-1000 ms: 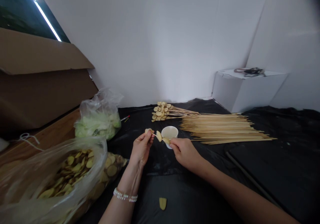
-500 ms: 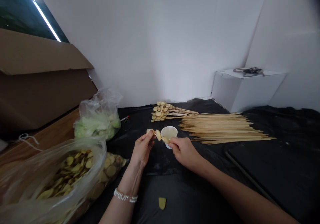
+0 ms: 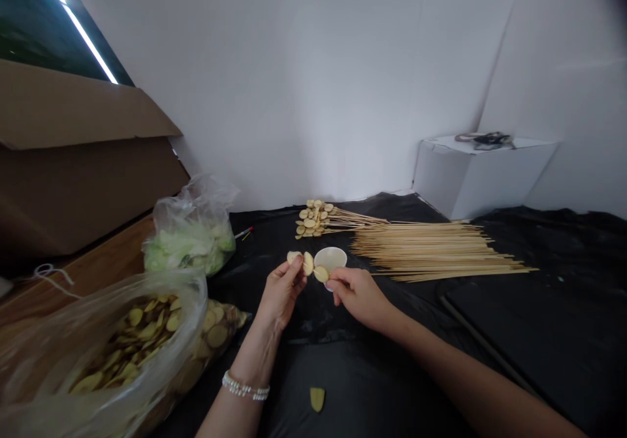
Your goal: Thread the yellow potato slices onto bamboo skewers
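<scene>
Fingers clamped tight, my left hand (image 3: 285, 291) and right hand (image 3: 360, 294) hold opposite ends of some skewered slices (image 3: 308, 264) — raised at the left side of the white cup (image 3: 330, 259). Loaded skewers (image 3: 313, 219) lie beyond the cup, bare sticks (image 3: 435, 252) to its right — an open clear bag (image 3: 198, 302) to its left.

R hand (image 3: 361, 296) hides lower pt of white paper cup (image 3: 331, 259); contents unclear. L hand (image 3: 283, 290) partly covers end potato slice (image 3: 292, 255). Both forearms (image 3: 435, 346) cut off at btm. Open plastic bag (image 3: 36, 376) cut off left & btm; cardboard box (image 3: 83, 193), left. Leafy greens (image 3: 189, 247) blurry thru plastic. Dark tangle (image 3: 490, 140) on white box (image 3: 443, 180) too small to ID.
</scene>
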### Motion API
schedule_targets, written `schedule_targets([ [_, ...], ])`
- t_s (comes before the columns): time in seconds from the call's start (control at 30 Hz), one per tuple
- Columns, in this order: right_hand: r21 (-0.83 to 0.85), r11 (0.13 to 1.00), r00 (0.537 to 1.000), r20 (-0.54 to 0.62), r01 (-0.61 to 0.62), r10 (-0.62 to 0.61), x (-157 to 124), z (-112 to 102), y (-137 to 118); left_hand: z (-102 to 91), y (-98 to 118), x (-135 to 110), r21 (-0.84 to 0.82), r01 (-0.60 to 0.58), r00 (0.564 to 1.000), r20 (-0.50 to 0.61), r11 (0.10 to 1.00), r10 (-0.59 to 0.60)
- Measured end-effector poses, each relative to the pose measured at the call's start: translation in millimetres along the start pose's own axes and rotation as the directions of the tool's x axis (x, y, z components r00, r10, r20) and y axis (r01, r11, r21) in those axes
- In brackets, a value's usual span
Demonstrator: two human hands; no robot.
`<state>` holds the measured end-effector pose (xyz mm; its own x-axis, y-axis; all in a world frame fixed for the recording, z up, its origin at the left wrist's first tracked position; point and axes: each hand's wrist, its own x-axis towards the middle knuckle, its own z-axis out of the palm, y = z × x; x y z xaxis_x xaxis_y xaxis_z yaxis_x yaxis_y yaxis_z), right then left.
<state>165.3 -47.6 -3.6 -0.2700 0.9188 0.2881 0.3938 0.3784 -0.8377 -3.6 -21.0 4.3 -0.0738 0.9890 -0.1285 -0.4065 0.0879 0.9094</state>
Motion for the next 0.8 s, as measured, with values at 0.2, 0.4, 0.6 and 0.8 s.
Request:
schedule_targets([
  [0.2,0.064,0.997,0.998,0.046,-0.038,0.035,1,1,5,-1.5,2,2,-0.058,-0.084,0.994,-0.080,0.995,0.079],
  [0.4,0.075,0.997,0.994,-0.108,-0.010,0.018,9,-3,17,-1.0,5,3,-0.090,-0.059,0.996,-0.079,0.994,0.051],
  [0.6,0.181,0.981,0.969,-0.217,-0.076,0.115,28,-16,27,1.6,0,-1,0.084,-0.030,0.999,-0.011,0.996,0.031],
  [0.8,0.157,0.963,0.915,-0.310,-0.217,0.257,44,-42,38,6.1,-6,-2,0.233,-0.098,0.994,0.072,0.968,0.083],
])
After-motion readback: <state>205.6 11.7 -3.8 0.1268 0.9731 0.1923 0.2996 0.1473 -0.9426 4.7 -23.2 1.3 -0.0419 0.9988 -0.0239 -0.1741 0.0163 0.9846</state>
